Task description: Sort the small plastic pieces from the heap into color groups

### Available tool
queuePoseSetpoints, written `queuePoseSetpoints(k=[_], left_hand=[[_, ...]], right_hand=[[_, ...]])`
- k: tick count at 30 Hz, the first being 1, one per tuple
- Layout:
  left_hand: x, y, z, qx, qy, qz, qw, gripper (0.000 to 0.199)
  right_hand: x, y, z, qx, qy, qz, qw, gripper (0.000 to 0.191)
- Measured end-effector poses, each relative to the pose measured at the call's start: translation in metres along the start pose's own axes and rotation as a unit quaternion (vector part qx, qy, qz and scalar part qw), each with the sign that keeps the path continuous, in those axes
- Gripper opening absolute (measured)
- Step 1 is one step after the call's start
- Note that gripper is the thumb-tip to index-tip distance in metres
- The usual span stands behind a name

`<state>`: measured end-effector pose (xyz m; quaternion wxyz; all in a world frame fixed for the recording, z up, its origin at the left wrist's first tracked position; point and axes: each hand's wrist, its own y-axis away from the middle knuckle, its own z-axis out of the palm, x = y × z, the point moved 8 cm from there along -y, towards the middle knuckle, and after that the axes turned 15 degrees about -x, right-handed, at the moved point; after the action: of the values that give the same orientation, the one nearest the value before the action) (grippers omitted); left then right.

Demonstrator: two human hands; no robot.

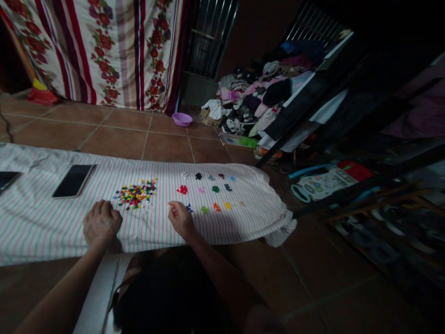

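Observation:
On the striped cloth, a mixed pile of tiny coloured pieces (136,195) lies in front of me. My left hand (102,221) rests at its near left side, knuckles up, fingers curled in and nothing showing in them. To the right of the pile, my right hand (180,219) is closed in a pinch; whatever its fingertips hold is too small to make out. Just beside it sits a dark blue cluster (189,208), partly covered by the hand. Small single-colour clusters form rows further right, among them red (182,189), green (216,189), orange (216,207) and black (198,176).
A phone (74,181) lies on the striped cloth (160,232) left of the pile, with another dark device (7,179) at the left edge. Beyond are a purple basin (182,119), a heap of clothes (257,97) and a floral curtain (121,51). A dark metal frame stands right.

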<state>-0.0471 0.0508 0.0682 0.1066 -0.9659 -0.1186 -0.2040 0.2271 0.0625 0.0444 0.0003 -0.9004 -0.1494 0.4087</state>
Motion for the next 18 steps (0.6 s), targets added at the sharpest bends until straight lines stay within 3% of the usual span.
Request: queuePoseSetpoints(k=[7, 11, 18], left_hand=[[0.003, -0.001, -0.001, -0.002, -0.019, 0.007, 1.0, 0.042], [0.0, -0.002, 0.002, -0.009, -0.02, 0.014, 1.0, 0.04], [-0.001, -0.002, 0.003, 0.0, -0.022, 0.015, 1.0, 0.04]], right_hand=[[0.028, 0.04, -0.062, 0.078, 0.033, 0.023, 0.996, 0.024], [0.047, 0.059, -0.092, 0.121, 0.007, 0.021, 0.992, 0.023], [0.09, 0.077, -0.133, 0.195, -0.07, 0.084, 0.975, 0.036]])
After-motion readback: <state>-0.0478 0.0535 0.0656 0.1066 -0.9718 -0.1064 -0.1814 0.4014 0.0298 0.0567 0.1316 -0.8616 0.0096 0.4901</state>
